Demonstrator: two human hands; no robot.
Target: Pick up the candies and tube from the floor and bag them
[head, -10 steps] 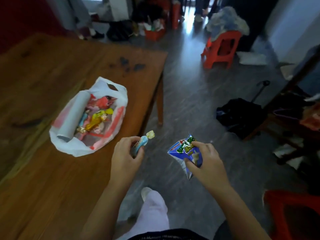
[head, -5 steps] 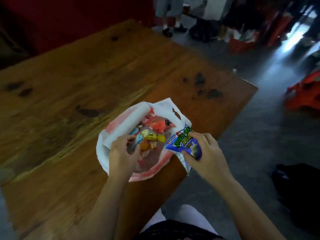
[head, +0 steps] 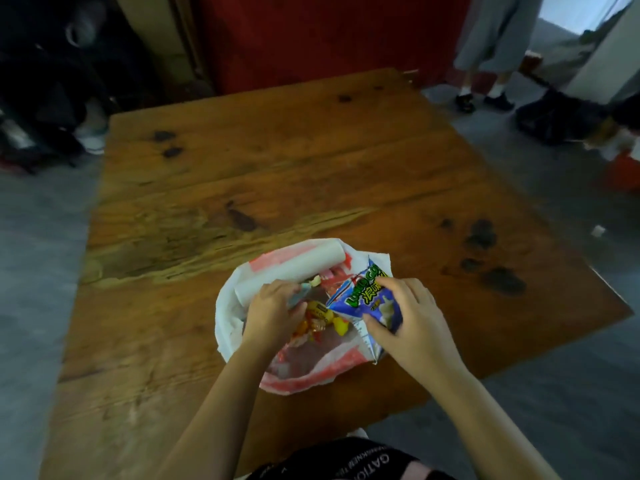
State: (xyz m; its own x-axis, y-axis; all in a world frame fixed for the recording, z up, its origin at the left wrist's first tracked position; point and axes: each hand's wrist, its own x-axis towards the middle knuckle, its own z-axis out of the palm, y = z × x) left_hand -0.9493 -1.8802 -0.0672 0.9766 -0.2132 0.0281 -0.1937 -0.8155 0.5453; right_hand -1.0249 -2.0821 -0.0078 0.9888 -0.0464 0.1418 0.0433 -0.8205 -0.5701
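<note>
A white and red plastic bag (head: 228,317) lies open on the wooden table (head: 242,174). Inside it a white tube (head: 298,268) rests along the far side, with yellow and orange wrapped candies (head: 320,317) in the middle. My left hand (head: 273,310) is over the bag's mouth and pinches a small blue-wrapped candy (head: 304,289). Over the bag's right edge, my right hand (head: 408,320) grips a blue snack packet with green lettering (head: 367,299).
A person's legs in grey shorts (head: 491,32) stand beyond the table's far right corner. Dark bags (head: 554,119) sit on the grey floor at right, a red stool (head: 623,171) at the right edge. Dark clutter and shoes (head: 90,140) lie at far left.
I turned from the floor to face the table. Both hands moved over the bag: the left brought the blue candy into its mouth, the right brought the packet onto its right edge.
</note>
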